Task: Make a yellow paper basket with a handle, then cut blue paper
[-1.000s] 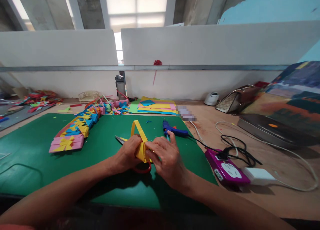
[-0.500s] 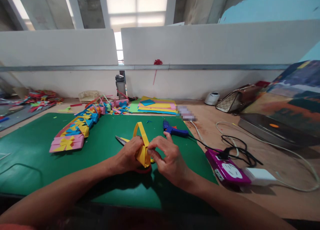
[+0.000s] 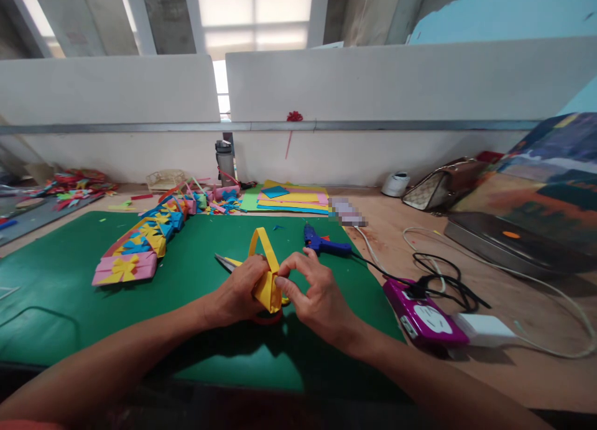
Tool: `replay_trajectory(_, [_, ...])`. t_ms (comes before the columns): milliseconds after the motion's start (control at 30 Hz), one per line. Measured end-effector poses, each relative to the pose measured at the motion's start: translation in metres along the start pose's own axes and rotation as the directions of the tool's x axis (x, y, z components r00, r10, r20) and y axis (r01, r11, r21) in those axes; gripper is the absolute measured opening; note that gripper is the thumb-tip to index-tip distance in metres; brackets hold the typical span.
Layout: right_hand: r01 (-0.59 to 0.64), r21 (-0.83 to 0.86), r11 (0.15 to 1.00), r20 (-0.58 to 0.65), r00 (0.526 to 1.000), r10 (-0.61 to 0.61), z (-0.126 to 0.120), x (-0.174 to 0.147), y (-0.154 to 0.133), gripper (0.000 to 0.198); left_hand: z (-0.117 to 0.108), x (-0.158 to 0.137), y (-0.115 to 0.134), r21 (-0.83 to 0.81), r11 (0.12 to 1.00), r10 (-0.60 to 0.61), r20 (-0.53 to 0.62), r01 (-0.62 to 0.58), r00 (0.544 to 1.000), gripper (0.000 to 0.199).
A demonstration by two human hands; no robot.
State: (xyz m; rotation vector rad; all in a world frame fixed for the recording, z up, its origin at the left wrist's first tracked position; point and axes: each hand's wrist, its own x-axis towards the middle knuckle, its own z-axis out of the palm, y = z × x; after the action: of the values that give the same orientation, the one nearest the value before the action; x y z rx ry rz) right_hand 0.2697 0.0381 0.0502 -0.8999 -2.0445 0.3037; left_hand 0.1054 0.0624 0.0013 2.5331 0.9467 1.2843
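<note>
The brown tabletop (image 3: 382, 228) carries a broad green mat (image 3: 60, 305), and just above it the person's hands meet over a small yellow paper basket (image 3: 267, 291) with a strip handle looping upward. The left hand (image 3: 237, 290) grasps the basket's body, while the right hand (image 3: 321, 296) has thumb and forefinger closed on its right-hand edge. Beneath the basket lie scissors (image 3: 226, 263), blades pointing to the far left, the handles partly hidden.

On the left of the mat stands a row of small paper baskets (image 3: 153, 238) in pink, yellow and blue, trimmed with bows. A blue glue gun (image 3: 329, 246) lies beyond the right hand, its black cord running toward a purple power strip (image 3: 424, 318) at the mat's right side; a white adapter (image 3: 485, 329) sticks out from the strip. Along the mat's far edge rest coloured paper sheets (image 3: 298, 200), with a gray bottle (image 3: 226, 162) just to their left. Farther right are a patterned handbag (image 3: 429, 188) and a dark case (image 3: 508, 246).

White partition panels (image 3: 396, 84) rise behind the tabletop, crossed by a metal rail (image 3: 396, 126); a red bow (image 3: 294, 116) hangs there. Above, a bright window (image 3: 254, 7) lights the room.
</note>
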Motion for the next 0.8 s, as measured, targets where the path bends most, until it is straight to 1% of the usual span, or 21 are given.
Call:
replay_trajectory(133, [-0.017, -0.009, 1.0, -0.031, 0.999, 0.016, 0.0013, 0.0, -0.0011, 0.01, -0.0008, 0.0005, 0.0012, -0.044, 0.999, -0.002, 0.015, 0.003, 1.0, 0.009])
replay_trajectory(300, [-0.006, -0.003, 1.0, -0.046, 0.999, 0.006, 0.0027, -0.0009, -0.004, 0.017, 0.0005, -0.0009, -0.0011, -0.106, 0.993, -0.054, 0.043, 0.058, 0.998, 0.018])
replay_trajectory(400, [-0.005, 0.0, 1.0, -0.049, 0.999, 0.005, 0.0037, -0.0011, -0.0046, 0.022, 0.0011, -0.0015, -0.002, -0.14, 0.989, -0.05, 0.039, 0.055, 0.998, 0.023])
replay_trajectory(467, [-0.016, 0.005, 1.0, -0.038, 0.999, 0.016, 0.0043, -0.0011, -0.0045, 0.022, 0.0007, -0.0013, -0.0011, -0.155, 0.986, -0.052, 0.041, 0.058, 0.998, 0.026])
replay_trajectory(600, [-0.022, 0.004, 1.0, -0.037, 0.999, 0.022, 0.0058, -0.0016, -0.004, 0.02, -0.0004, -0.0008, 0.0013, -0.171, 0.981, -0.086, 0.063, 0.095, 0.994, 0.03])
replay_trajectory(800, [-0.036, -0.009, 0.999, -0.085, 0.996, 0.035, 0.0087, -0.0024, -0.0018, 0.021, 0.0016, -0.0013, 0.0, -0.143, 0.987, -0.061, 0.06, 0.069, 0.996, 0.027])
